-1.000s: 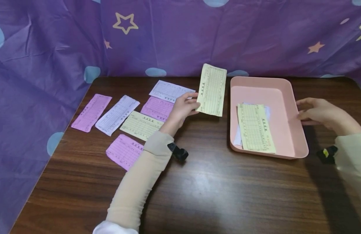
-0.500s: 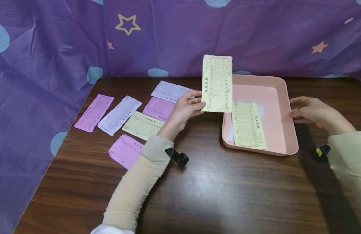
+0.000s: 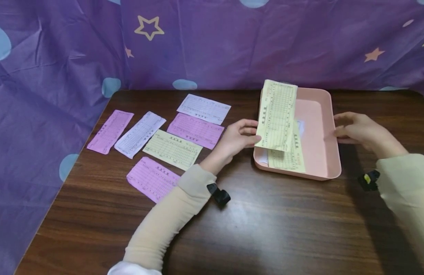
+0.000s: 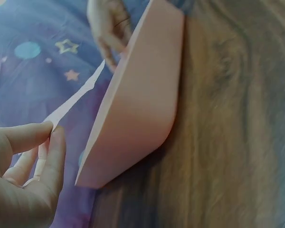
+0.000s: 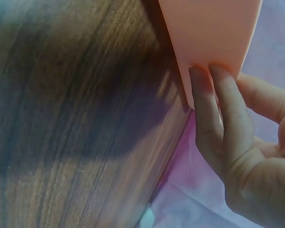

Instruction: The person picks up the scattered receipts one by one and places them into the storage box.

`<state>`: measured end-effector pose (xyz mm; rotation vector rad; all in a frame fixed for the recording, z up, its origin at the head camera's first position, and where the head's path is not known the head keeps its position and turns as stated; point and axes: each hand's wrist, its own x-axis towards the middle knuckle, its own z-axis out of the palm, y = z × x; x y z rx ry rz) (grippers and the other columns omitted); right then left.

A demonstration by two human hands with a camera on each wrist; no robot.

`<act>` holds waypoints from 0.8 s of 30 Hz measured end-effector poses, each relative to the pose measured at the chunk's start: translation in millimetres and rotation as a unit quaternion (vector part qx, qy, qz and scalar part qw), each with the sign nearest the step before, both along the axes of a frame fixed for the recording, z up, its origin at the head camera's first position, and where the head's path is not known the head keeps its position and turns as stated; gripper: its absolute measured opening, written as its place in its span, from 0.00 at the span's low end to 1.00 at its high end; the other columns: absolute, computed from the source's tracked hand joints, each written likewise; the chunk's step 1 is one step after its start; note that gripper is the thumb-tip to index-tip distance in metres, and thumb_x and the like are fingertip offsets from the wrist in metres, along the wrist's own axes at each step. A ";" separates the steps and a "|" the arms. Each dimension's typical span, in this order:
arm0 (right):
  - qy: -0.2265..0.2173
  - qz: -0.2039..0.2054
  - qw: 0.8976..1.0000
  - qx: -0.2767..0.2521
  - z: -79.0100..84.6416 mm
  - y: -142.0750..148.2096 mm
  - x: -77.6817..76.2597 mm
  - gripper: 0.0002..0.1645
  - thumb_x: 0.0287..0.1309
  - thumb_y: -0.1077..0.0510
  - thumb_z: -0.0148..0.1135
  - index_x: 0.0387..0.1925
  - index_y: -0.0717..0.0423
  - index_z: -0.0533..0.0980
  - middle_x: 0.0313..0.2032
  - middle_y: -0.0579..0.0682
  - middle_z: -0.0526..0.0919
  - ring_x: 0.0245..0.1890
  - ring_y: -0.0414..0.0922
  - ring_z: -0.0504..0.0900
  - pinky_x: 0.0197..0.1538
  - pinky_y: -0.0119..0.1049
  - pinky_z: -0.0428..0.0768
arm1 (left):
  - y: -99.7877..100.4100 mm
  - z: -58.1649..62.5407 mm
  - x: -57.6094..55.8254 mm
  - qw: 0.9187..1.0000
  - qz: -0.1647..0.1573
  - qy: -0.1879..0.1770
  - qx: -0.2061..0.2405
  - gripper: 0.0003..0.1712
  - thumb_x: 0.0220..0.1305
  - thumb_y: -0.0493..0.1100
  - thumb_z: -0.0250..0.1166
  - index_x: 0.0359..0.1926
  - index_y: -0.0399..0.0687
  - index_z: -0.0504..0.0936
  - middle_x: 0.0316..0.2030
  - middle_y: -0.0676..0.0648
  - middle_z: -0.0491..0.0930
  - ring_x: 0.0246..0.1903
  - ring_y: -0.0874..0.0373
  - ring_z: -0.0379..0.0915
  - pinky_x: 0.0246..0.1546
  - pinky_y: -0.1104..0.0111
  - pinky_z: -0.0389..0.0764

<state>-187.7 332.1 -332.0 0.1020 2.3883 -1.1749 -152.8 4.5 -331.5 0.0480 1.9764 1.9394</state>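
Note:
In the head view my left hand (image 3: 236,139) pinches a pale yellow printed form slip (image 3: 277,114) by its lower left edge, tilted above the left part of the pink tray (image 3: 316,152). In the left wrist view the slip (image 4: 78,97) shows nearly edge-on between thumb and fingertips. Partly covered by it, another yellow slip (image 3: 297,158) lies in the tray over a white slip (image 3: 301,128). My right hand (image 3: 361,131) touches the tray's right wall from outside; the right wrist view shows extended fingers (image 5: 230,102) against that wall (image 5: 213,33).
Left on the brown wooden table (image 3: 253,225) lie purple slips (image 3: 110,131), white slips (image 3: 139,133) and a yellow slip (image 3: 173,149). A purple slip (image 3: 153,179) is partly under my left sleeve. A purple patterned curtain (image 3: 212,46) hangs behind the table's back edge.
My left hand has carried the yellow slip right, raising then lowering it over the tray. The tray has slid left with my right hand against its wall.

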 end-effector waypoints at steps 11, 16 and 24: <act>0.007 -0.011 0.999 -0.031 -9.7 -2.9 -5.2 0.34 0.61 0.69 0.51 0.66 0.71 0.51 0.27 0.30 0.77 0.30 0.25 0.77 0.37 0.24 0.83 | 22.3 -3.9 12.3 0.997 -0.030 0.034 -0.070 0.24 0.56 0.30 0.65 0.55 0.40 0.76 0.48 0.37 0.80 0.39 0.56 0.79 0.34 0.69 0.85; 0.002 -0.003 1.000 -0.025 2.7 -16.7 0.6 0.40 0.61 0.69 0.50 0.67 0.78 0.41 0.26 0.29 0.75 0.29 0.23 0.75 0.37 0.22 0.81 | 25.1 -5.2 15.1 0.995 -0.033 0.024 -0.086 0.23 0.56 0.31 0.66 0.54 0.41 0.77 0.46 0.39 0.80 0.31 0.57 0.79 0.33 0.61 0.86; 0.002 -0.002 1.000 -0.025 5.6 -25.7 0.5 0.41 0.62 0.69 0.51 0.68 0.78 0.41 0.26 0.30 0.75 0.28 0.23 0.75 0.35 0.21 0.81 | 26.7 -10.9 15.4 0.985 -0.043 0.074 -0.150 0.24 0.54 0.32 0.68 0.54 0.43 0.77 0.45 0.41 0.82 0.37 0.56 0.80 0.23 0.77 0.78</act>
